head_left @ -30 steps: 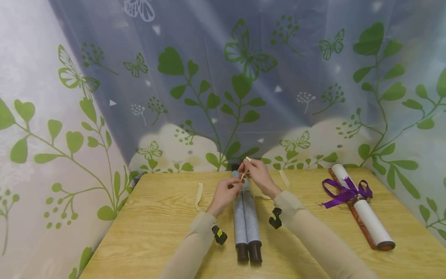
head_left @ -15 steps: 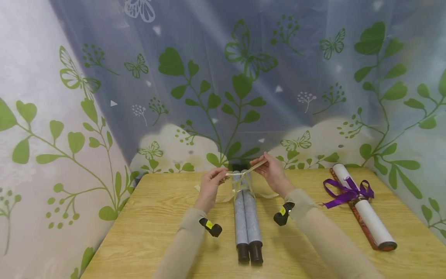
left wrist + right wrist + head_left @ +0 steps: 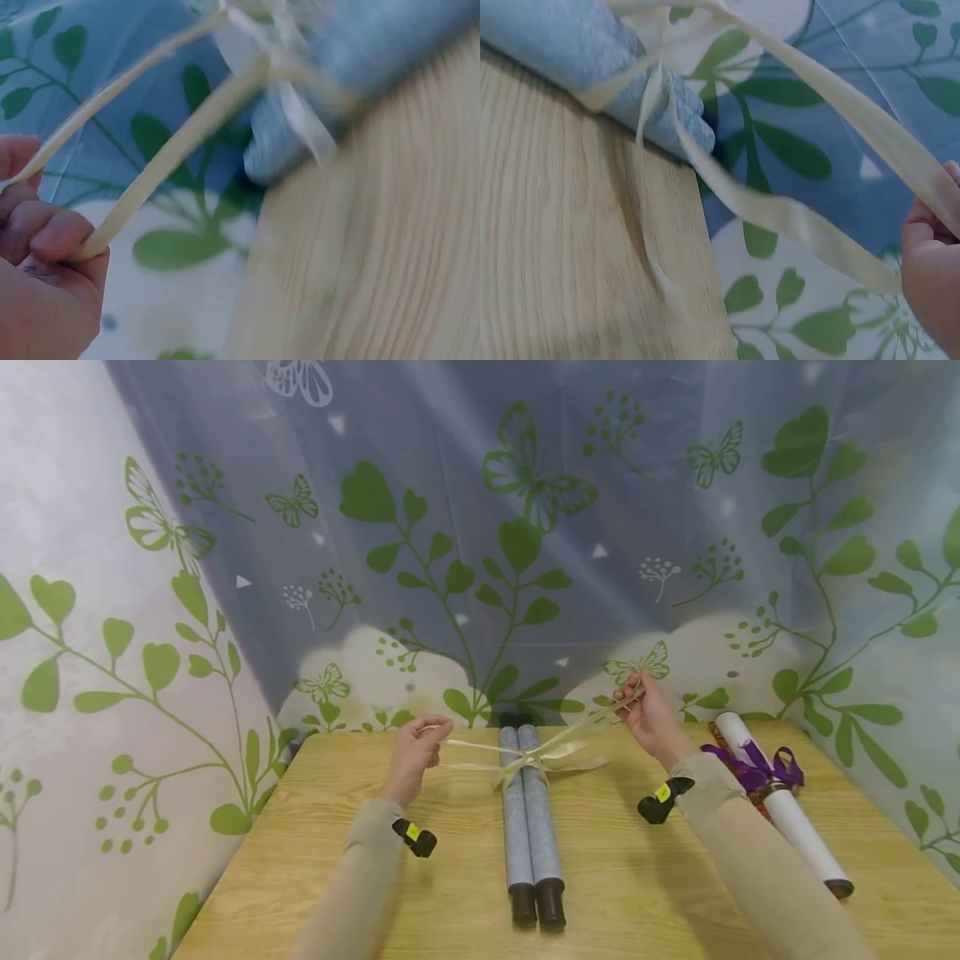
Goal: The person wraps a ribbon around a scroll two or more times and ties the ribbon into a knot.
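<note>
Two grey-blue scrolls (image 3: pixel 542 835) with dark brown end knobs lie side by side on the wooden table, pointing away from me. A cream ribbon (image 3: pixel 529 758) crosses them near their far end, its strands spreading to both sides. To the left, my left hand (image 3: pixel 415 758) holds ribbon with curled fingers; the left wrist view shows two taut strands (image 3: pixel 180 142) running into it. My right hand (image 3: pixel 649 717), raised at the right, pinches a strand (image 3: pixel 855 112) stretched up from the scrolls. Another loose strand (image 3: pixel 802 229) hangs below that one in the right wrist view.
At the right of the table (image 3: pixel 300 843) lies a white scroll (image 3: pixel 802 835) tied with a purple ribbon bow (image 3: pixel 757 768), partly behind my right sleeve. A patterned curtain (image 3: pixel 480 568) with green leaves and butterflies hangs along the table's far edge.
Both hands were together over the scrolls and have moved apart, left hand to the left, right hand right and up. The cream ribbon has been drawn out between them; the scrolls stay put.
</note>
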Action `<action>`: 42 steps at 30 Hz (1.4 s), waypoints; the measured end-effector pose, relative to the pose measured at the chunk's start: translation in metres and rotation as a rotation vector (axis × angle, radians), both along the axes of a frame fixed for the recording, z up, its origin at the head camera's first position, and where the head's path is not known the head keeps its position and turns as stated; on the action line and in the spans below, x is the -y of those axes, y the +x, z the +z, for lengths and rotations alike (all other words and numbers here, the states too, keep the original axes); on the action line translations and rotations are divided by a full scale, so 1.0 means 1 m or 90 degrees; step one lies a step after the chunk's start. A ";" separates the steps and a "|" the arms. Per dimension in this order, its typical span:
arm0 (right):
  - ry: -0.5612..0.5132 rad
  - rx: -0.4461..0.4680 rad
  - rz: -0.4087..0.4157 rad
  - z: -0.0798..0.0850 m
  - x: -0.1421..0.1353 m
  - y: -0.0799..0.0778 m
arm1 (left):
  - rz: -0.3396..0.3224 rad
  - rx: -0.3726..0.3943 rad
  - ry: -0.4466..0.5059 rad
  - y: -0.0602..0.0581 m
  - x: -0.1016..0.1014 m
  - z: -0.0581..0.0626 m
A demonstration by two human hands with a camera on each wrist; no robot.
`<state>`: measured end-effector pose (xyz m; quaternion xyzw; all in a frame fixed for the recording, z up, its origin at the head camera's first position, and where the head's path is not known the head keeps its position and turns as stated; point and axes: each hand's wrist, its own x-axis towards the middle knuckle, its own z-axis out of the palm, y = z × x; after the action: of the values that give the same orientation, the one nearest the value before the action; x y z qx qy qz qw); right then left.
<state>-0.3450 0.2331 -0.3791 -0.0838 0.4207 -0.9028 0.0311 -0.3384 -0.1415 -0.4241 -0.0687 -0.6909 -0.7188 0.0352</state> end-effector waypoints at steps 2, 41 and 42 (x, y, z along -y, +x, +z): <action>0.014 0.003 -0.012 0.001 -0.009 0.002 | 0.007 -0.043 -0.118 0.001 0.010 0.001; 0.414 0.026 -0.056 -0.028 -0.070 0.014 | 0.028 -0.133 -0.733 0.002 0.132 -0.004; 0.439 0.026 -0.055 -0.032 -0.071 0.014 | 0.030 -0.127 -0.753 0.001 0.133 -0.008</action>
<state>-0.3305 0.3041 -0.4113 -0.0323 0.7034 -0.7095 0.0279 -0.3372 -0.2747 -0.4317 -0.1279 -0.9684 -0.2015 0.0716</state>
